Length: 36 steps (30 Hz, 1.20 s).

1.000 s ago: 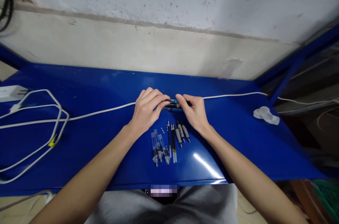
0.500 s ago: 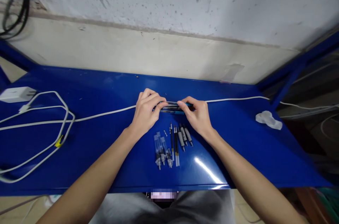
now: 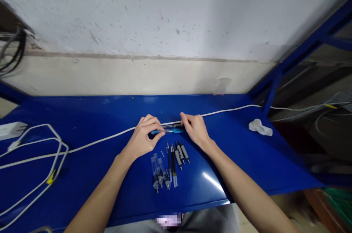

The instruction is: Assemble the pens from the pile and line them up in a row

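Note:
My left hand (image 3: 145,134) is closed, thumb and fingertips pinching a blue pen (image 3: 176,130) near its left end. The pen lies crosswise just above the blue tabletop. Right behind it is another pen with a clear and dark barrel (image 3: 176,126), partly hidden. At the pens' right end is my right hand (image 3: 194,127), its thumb lifted away from them and its other fingers partly hidden. Nearer me lie several clear pen barrels (image 3: 158,170), dark ink refills (image 3: 173,163), grey-gripped pen tips (image 3: 181,152) and a small spring (image 3: 162,153).
A white cable (image 3: 99,140) crosses the blue table (image 3: 96,115) behind my hands. At the left are a white charger (image 3: 12,130) and looped cable (image 3: 59,141). A crumpled white piece (image 3: 260,127) lies right. The wall (image 3: 137,75) rises behind.
My right thumb has lifted off the pens it was pressing. The pens sit lower, with the blue one now in front in my left fingers. The head view has tilted up and turned slightly right.

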Available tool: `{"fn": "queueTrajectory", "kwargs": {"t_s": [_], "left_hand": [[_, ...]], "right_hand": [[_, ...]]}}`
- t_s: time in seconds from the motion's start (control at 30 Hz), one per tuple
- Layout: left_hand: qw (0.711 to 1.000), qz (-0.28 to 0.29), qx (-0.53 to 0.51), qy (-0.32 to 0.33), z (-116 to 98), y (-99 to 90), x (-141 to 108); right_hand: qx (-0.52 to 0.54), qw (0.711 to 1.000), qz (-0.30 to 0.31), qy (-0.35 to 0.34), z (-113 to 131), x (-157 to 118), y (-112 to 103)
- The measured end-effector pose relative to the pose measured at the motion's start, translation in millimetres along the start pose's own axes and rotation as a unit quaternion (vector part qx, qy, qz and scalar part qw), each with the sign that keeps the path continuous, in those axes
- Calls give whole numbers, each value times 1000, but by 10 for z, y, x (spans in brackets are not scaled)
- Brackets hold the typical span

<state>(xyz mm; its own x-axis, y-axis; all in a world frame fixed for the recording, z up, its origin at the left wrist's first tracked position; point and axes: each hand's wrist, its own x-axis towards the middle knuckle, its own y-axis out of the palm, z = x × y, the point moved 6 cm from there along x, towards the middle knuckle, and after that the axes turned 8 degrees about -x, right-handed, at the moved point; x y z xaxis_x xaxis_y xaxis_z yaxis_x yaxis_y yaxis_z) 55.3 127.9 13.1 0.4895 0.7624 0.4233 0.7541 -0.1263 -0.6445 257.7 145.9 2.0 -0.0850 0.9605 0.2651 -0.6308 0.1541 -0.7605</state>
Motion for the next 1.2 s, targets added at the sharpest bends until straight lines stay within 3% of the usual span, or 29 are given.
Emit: {"fn": "queueTrajectory", "kwargs": {"t_s": [0.23, 0.53, 0.8, 1.07, 1.2], "left_hand": [[997, 58, 23, -38, -4, 65, 10], [996, 48, 62, -46, -20, 98, 19], [996, 43, 84, -8, -79, 88, 16], [993, -40, 87, 64, -166, 7, 31], [993, -77, 82, 48, -184, -61, 65]], "right_hand": [[-10, 1000, 10, -2, 15, -3, 30], [-23, 999, 15, -20, 126, -77, 75], [-6, 999, 34, -40, 162, -92, 96], [12, 998, 2, -69, 200, -84, 48], [25, 996, 8, -80, 218, -77, 59]]}}
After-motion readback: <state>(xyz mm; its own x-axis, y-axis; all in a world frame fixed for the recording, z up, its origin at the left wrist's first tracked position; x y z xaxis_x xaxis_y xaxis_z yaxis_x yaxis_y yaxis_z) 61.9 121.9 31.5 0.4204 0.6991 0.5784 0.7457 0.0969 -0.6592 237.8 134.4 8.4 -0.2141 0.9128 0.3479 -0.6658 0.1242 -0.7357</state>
